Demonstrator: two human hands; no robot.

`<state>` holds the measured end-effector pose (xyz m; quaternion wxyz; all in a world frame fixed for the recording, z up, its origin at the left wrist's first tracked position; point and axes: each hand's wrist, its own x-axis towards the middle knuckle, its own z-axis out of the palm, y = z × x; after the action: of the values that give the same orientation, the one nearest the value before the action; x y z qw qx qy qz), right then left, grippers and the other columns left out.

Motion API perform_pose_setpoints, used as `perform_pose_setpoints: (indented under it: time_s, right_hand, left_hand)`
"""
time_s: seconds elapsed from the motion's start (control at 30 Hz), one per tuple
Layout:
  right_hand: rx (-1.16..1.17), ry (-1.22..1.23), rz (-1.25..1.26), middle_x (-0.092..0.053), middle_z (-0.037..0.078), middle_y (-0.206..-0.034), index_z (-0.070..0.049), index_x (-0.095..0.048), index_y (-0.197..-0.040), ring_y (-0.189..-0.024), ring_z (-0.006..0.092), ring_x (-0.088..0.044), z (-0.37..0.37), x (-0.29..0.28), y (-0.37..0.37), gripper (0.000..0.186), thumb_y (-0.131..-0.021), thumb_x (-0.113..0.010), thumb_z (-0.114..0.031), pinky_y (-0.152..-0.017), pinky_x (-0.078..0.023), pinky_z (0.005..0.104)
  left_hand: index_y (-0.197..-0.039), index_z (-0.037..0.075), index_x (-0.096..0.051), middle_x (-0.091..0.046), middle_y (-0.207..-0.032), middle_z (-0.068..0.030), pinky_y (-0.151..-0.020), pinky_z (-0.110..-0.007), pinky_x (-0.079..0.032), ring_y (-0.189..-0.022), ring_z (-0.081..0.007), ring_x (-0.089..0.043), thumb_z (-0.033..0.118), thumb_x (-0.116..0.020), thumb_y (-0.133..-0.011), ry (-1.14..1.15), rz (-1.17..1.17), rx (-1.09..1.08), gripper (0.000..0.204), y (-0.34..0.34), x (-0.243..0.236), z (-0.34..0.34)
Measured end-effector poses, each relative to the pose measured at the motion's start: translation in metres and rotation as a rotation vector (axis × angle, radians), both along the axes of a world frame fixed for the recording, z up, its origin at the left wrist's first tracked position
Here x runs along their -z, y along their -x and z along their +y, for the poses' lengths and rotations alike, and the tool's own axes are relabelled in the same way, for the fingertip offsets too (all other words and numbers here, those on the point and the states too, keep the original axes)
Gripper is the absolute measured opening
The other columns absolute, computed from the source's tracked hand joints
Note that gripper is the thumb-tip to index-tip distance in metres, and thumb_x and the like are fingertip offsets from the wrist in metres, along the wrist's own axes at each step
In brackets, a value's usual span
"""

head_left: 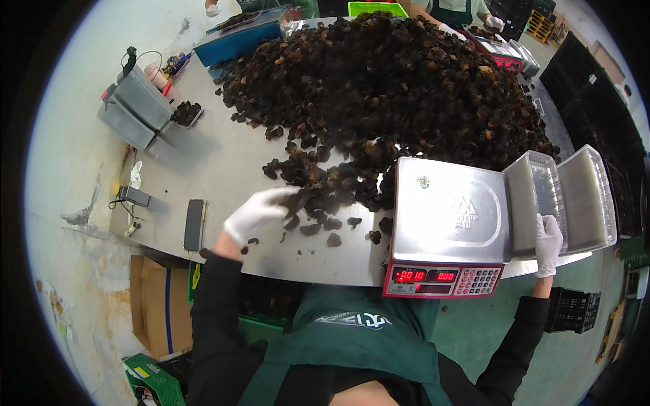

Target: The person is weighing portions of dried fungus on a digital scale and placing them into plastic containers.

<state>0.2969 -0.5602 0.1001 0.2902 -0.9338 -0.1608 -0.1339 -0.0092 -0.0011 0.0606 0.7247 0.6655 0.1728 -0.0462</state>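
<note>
A big heap of dark brown wood ear mushrooms (379,88) covers the far side of the metal table, and loose pieces trail toward me. At that trailing edge is my left hand (261,213) in a white glove, its fingers stretched over the mushrooms and slightly blurred. I see nothing held in it. On the right, my white-gloved right hand (548,243) grips the near rim of a stack of see-through plastic trays (535,176). Between my hands stands a weighing scale (450,210) with a bare metal plate and a lit red display.
A second tray stack (589,196) stands farther right. A dark phone-like slab (194,224) lies on the table's left. Grey bins (135,108) and a small filled tray (186,114) stand at the far left. Co-workers' gloved hands (494,24) show beyond the heap, beside another scale (497,51).
</note>
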Motion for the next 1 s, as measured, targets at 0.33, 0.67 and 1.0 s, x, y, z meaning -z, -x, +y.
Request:
perform_pose_setpoints:
  time_s: [0.33,0.67,1.0]
  right_hand:
    - [-0.108,0.123,-0.016,-0.045,0.013,-0.068,0.000,-0.050,-0.080,-0.061,0.0230,-0.039,-0.012,0.001,-0.012,0.023,-0.095,-0.057,-0.016,-0.061,-0.040,0.0343]
    - [-0.021,0.360,-0.104,-0.050,0.022,-0.074,0.001,-0.046,-0.076,-0.071,0.0418,-0.049,0.002,-0.008,-0.013,0.025,-0.091,-0.058,-0.015,-0.064,-0.039,0.0468]
    - [0.066,0.461,-0.114,-0.055,0.023,-0.075,0.000,-0.051,-0.075,-0.078,0.0441,-0.055,0.005,-0.007,-0.017,0.022,-0.088,-0.058,-0.017,-0.067,-0.042,0.0500]
  left_hand:
    - [-0.128,0.016,-0.059,-0.063,-0.113,-0.0150,-0.090,-0.036,-0.048,-0.103,-0.0327,-0.060,0.013,-0.069,-0.077,-1.045,0.550,0.074,0.052,0.200,0.011,0.007]
    - [-0.126,0.009,-0.060,-0.050,-0.138,-0.0150,-0.106,-0.045,-0.037,-0.131,-0.0341,-0.043,0.017,-0.063,-0.087,-1.260,-0.386,0.126,0.040,-0.019,0.028,-0.052]
    - [-0.101,0.011,-0.065,-0.061,-0.103,-0.0056,-0.092,-0.039,-0.043,-0.102,-0.0245,-0.057,0.015,-0.070,-0.073,-1.581,-0.415,0.121,0.029,-0.086,0.050,-0.057]
